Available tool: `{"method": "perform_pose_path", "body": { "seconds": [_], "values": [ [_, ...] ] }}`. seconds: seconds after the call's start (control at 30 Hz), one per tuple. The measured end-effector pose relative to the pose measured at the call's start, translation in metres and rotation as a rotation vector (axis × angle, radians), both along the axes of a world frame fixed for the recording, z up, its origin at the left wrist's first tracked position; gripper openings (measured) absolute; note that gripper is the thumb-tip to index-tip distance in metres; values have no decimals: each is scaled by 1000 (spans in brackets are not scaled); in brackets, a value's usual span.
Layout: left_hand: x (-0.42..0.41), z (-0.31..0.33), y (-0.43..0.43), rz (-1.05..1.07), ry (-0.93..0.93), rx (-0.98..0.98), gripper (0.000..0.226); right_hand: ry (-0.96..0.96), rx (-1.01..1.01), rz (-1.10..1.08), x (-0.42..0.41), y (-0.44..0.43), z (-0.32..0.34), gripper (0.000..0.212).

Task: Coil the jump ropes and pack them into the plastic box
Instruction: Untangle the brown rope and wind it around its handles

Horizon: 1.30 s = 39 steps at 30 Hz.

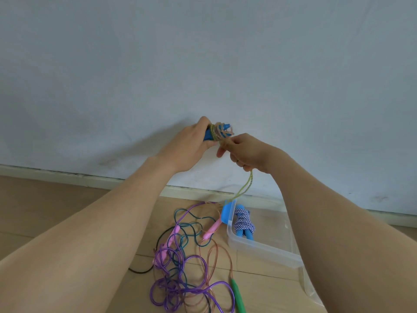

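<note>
Fingers of the left hand (187, 146) are clenched round a set of blue handles (207, 135), whose ends stick out past the fingertips toward the right hand (250, 152). A yellow-green rope (217, 132) is wound in several turns about the handles, just beyond the left fingertips. The right thumb and forefinger pinch this rope right beside the wraps. The other right fingers are curled over the strand, which comes out beneath the little finger. From there the loose length hangs down toward the blue latch (226, 212) of the clear plastic box (264, 250), which sits on the floor well below the right fingers.

Inside the box, at the latch end, lies a coiled blue-and-white rope (244, 222) with blue handles of its own.

Well below the left fingers, beside the box, loose ropes lie tangled on the wooden floor (56, 211). They are a purple rope (164, 258), a teal rope (190, 214), a copper-coloured rope (230, 265) and a thin black rope (140, 271). Pink handles (212, 229) and one green handle (238, 294) lie among them.

Both hands are held up in front of a pale wall (203, 53).
</note>
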<state>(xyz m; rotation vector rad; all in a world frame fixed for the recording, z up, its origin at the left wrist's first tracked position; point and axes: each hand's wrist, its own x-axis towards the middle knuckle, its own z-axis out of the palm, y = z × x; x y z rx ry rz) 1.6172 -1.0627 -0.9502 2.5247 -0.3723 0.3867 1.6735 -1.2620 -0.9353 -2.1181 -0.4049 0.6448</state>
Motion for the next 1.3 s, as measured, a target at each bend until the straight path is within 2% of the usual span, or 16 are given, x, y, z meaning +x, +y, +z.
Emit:
{"method": "perform_pose_path", "body": {
  "seconds": [0.17, 0.33, 0.43, 0.5, 0.63, 0.7, 0.8, 0.93, 1.03, 1.13, 1.3],
  "values": [
    [-3, 2, -3, -4, 68, 46, 10, -44, -107, -11, -1, 6, 1, 44],
    [4, 0, -6, 92, 112, 189, 13, 43, -154, -3, -4, 5, 1, 38],
    [8, -4, -5, 153, 166, 210, 6, 197, -68, 55, -9, 5, 9, 33],
    [10, -8, 0, 170, 202, 266, 4, 233, 12, 63, -10, 4, 16, 37],
    [8, -13, 6, 83, 338, 372, 16, 161, 198, -75, -6, -1, 23, 33],
    [5, -12, 6, -20, 356, 362, 13, 84, 261, -170, -2, -5, 21, 28],
    [4, -7, 4, -110, 284, 284, 8, -32, 211, -240, 5, -11, 11, 30],
    [6, 3, 1, -102, 2, 161, 17, -190, 34, -226, 13, -19, -2, 34],
    [2, 9, -3, -73, -130, 89, 19, -37, 48, -118, 7, -19, -2, 30],
    [0, 8, -4, 32, -147, 128, 16, 151, 61, -32, -3, -8, 4, 36],
    [1, -2, -1, 207, -37, 288, 14, 111, -130, 49, -13, 17, 15, 29]
  ]
}}
